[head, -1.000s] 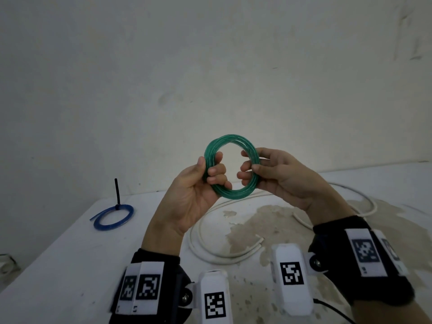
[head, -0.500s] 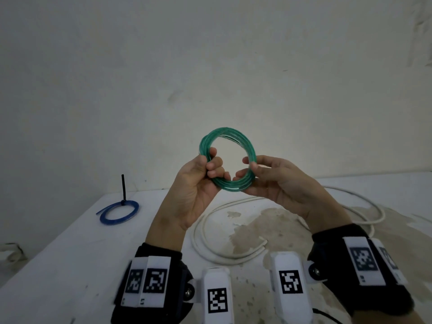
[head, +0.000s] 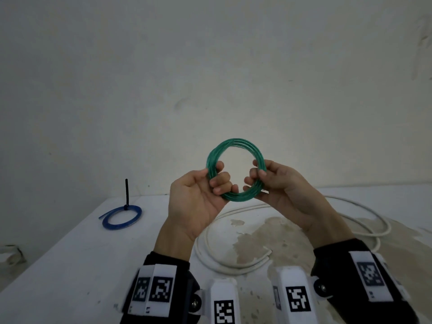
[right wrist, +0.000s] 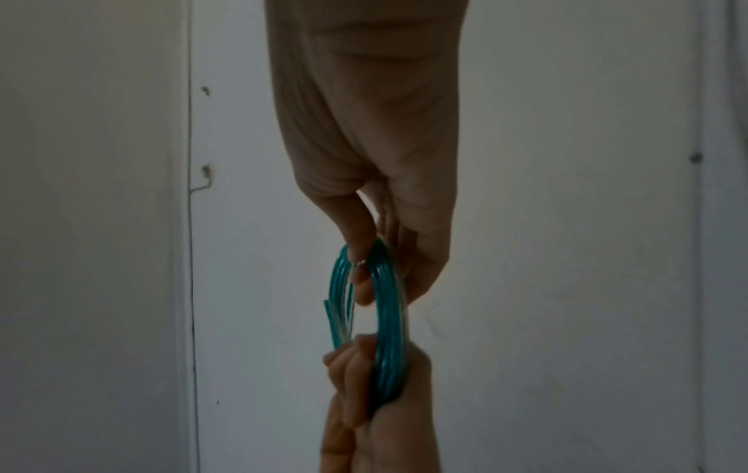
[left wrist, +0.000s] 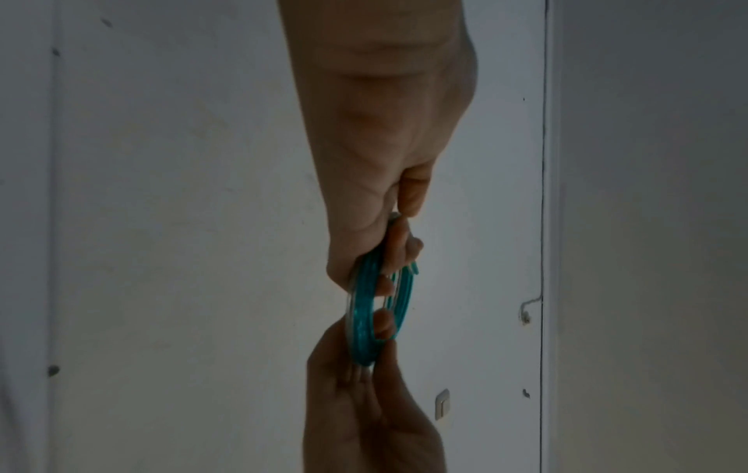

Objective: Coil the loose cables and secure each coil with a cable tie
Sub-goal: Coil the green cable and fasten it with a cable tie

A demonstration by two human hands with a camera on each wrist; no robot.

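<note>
A green cable coil (head: 236,142) of several turns stands upright in the air above the table, held between both hands. My left hand (head: 210,176) grips its left side, thumb outside and fingers curled through the ring. My right hand (head: 258,176) grips its right side the same way. The left wrist view shows the coil (left wrist: 362,320) edge-on, a short cut end sticking out near my fingers. In the right wrist view the coil (right wrist: 388,320) also has a loose end at its left. No cable tie is on this coil.
A blue coil (head: 121,217) with an upright black cable tie (head: 126,190) lies at the table's far left. A long white cable (head: 233,265) sprawls in loose loops under my hands. The white table (head: 70,265) has a brown stain in the middle and ends at a wall.
Both hands have lifted the green coil slightly and shifted their grip, so the ring now faces me more squarely. Nothing on the table has moved.
</note>
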